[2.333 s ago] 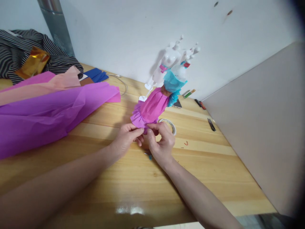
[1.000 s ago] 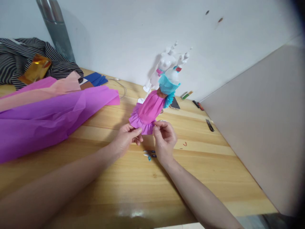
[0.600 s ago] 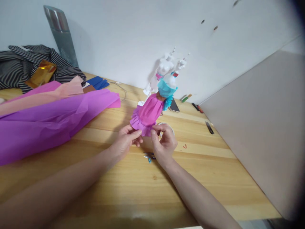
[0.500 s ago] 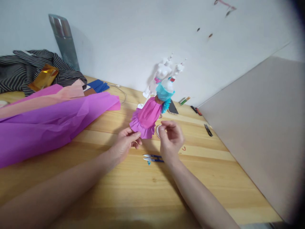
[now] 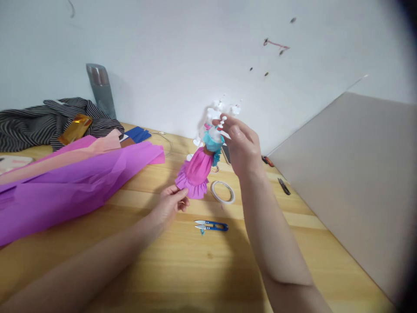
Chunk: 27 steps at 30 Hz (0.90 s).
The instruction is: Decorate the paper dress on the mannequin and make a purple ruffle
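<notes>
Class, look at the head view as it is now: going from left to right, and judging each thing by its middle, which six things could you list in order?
Grey bottle, blue folded sheets, left hand, figure in the pink skirt, right hand, dark cutter.

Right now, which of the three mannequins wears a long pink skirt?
The front mannequin, whose ruffled purple hem the left hand pinches; on the two rear mannequins, partly hidden, no such skirt shows.
</notes>
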Motion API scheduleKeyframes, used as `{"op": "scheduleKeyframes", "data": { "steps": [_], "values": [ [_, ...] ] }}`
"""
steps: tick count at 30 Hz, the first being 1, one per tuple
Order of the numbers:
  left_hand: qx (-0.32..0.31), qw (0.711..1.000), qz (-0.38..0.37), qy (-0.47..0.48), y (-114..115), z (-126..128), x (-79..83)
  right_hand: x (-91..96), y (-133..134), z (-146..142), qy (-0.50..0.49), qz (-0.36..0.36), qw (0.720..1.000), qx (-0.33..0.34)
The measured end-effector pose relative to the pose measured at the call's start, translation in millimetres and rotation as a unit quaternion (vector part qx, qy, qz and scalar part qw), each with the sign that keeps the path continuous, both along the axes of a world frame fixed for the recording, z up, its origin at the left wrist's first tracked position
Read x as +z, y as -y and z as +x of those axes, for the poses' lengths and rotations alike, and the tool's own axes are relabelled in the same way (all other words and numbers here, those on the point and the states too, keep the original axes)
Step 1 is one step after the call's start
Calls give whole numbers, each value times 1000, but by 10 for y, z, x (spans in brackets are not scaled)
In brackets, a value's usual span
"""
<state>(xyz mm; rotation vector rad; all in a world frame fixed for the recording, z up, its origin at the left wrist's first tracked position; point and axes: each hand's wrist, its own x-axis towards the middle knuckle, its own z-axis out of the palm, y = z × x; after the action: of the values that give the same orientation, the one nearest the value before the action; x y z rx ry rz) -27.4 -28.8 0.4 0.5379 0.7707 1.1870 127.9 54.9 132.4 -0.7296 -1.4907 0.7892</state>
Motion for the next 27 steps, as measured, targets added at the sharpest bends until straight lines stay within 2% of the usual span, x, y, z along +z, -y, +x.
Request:
{"op": "scheduleKeyframes", "data": {
  "steps": [4, 11, 19, 27],
  "values": [
    [19, 1000, -8, 1, 13, -29, 57, 74, -33, -144, -8, 8, 1000, 7],
    [63, 997, -43, 3, 75, -61, 77, 59, 12, -235, 3, 55, 994, -98],
    [105, 994, -16, -21, 99, -32, 133, 18, 49, -300, 54, 105, 970, -210],
    [154, 986, 27, -62, 39, -27, 55, 9, 40, -281, 63, 107, 965, -230]
  ]
}}
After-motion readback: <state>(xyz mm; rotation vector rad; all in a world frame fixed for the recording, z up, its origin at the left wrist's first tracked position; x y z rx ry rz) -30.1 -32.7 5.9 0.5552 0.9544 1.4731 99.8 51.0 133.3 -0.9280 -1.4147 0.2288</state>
